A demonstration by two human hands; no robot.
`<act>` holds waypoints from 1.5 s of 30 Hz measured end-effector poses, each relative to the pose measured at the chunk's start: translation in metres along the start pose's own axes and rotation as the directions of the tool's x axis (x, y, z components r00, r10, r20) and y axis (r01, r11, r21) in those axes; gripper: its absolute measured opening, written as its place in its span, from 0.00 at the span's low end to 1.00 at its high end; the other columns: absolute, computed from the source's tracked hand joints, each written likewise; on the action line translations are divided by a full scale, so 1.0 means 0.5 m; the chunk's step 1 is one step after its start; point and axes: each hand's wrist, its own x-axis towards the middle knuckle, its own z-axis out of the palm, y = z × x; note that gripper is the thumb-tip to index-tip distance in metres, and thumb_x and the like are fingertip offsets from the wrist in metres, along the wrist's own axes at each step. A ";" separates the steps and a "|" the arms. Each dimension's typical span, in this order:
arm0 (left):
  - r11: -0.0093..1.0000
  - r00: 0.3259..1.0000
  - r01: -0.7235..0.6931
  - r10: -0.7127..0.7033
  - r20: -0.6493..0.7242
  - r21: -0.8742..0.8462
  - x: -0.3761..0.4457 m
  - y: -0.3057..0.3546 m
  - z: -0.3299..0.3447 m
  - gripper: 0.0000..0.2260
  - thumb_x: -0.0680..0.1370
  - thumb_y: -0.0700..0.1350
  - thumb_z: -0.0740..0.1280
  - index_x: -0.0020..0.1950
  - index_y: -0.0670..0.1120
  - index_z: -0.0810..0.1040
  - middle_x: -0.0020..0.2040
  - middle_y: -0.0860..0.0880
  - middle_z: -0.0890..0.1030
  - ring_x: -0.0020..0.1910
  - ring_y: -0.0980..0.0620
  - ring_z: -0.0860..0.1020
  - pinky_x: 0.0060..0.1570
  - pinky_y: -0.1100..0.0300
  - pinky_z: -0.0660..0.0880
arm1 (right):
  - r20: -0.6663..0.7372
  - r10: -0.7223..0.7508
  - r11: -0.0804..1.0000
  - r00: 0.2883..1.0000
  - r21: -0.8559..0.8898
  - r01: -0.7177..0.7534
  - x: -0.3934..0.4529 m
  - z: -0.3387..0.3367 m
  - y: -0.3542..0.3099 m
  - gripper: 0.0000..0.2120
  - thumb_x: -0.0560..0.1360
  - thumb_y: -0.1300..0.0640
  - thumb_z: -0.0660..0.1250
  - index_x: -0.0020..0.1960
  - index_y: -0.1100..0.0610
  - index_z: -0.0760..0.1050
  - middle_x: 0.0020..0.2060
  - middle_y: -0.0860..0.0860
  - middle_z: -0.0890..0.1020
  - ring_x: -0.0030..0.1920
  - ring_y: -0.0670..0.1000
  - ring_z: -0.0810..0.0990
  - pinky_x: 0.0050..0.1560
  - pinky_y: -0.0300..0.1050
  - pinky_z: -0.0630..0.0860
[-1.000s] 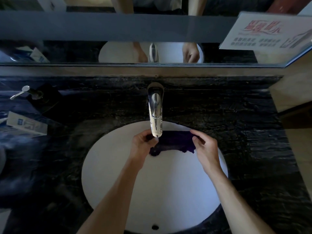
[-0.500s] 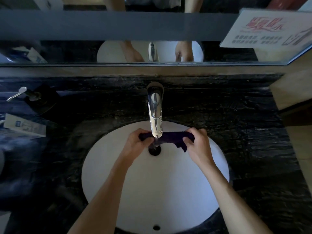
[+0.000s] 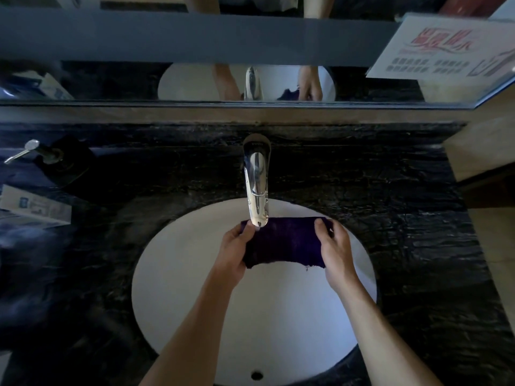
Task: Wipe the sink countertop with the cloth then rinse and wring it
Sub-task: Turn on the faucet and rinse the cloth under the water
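Both hands grip a dark purple cloth (image 3: 282,240) stretched flat over the white sink (image 3: 195,274), under the faucet (image 3: 257,188) spout: left hand (image 3: 232,253) pinches one end, right hand (image 3: 335,252) the other

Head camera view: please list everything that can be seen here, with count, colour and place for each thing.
cloth: one, dark purple, stretched flat between both hands over the basin, just under the faucet spout
faucet: one, shiny chrome, at the back middle of the basin
sink basin: one, white, oval, set into the countertop
countertop: one, black marbled stone, around the basin
soap dispenser: one, dark with a silver pump, back left of the countertop
small box: one, pale with blue print, lying at the left edge
mirror: one, along the back wall
printed card: one, white with red lettering, top right
left hand: one, gripping the cloth's left end
right hand: one, gripping the cloth's right end
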 end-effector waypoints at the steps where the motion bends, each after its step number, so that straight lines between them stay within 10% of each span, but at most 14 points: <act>1: 1.000 1.000 -0.003 0.003 0.000 0.003 0.000 -0.001 0.001 0.11 0.85 0.42 0.62 0.52 0.45 0.84 0.51 0.40 0.87 0.48 0.41 0.87 0.39 0.47 0.83 | 0.002 0.012 1.000 1.000 0.004 -0.012 0.001 0.001 0.002 0.05 0.83 0.49 0.65 0.53 0.44 0.80 0.55 0.50 0.85 0.55 0.53 0.84 0.53 0.55 0.84; 10: 0.983 0.982 -0.160 0.168 -0.086 0.090 -0.014 -0.002 -0.070 0.11 0.84 0.49 0.63 0.59 0.44 0.80 0.54 0.40 0.86 0.52 0.40 0.86 0.43 0.44 0.83 | 0.128 0.076 0.994 0.989 0.065 -0.085 0.001 0.065 0.020 0.09 0.84 0.50 0.62 0.50 0.48 0.80 0.52 0.55 0.86 0.54 0.61 0.85 0.55 0.64 0.83; 20: 0.947 0.941 -0.279 0.303 -0.153 0.160 -0.065 0.012 -0.153 0.12 0.83 0.52 0.63 0.59 0.48 0.83 0.56 0.42 0.86 0.56 0.41 0.85 0.48 0.48 0.83 | 0.263 0.134 0.979 0.956 0.114 -0.168 -0.011 0.156 0.033 0.11 0.85 0.54 0.59 0.51 0.53 0.80 0.48 0.60 0.85 0.43 0.62 0.84 0.34 0.58 0.81; 38: 0.963 0.937 -0.270 0.260 -0.235 -0.011 -0.112 0.037 -0.162 0.13 0.84 0.53 0.62 0.58 0.50 0.84 0.58 0.42 0.86 0.56 0.41 0.85 0.43 0.46 0.83 | 0.405 0.332 0.853 0.852 0.256 -0.455 -0.015 0.193 0.031 0.20 0.83 0.43 0.61 0.60 0.57 0.82 0.55 0.61 0.87 0.54 0.61 0.87 0.48 0.55 0.83; 45: 0.963 0.949 -0.215 0.167 -0.267 -0.162 -0.090 0.025 -0.144 0.17 0.85 0.50 0.59 0.70 0.44 0.75 0.64 0.39 0.82 0.62 0.37 0.82 0.49 0.43 0.82 | 0.439 0.281 0.857 0.854 0.285 -0.429 -0.014 0.221 0.028 0.11 0.80 0.63 0.65 0.62 0.56 0.78 0.51 0.59 0.87 0.48 0.59 0.88 0.49 0.59 0.83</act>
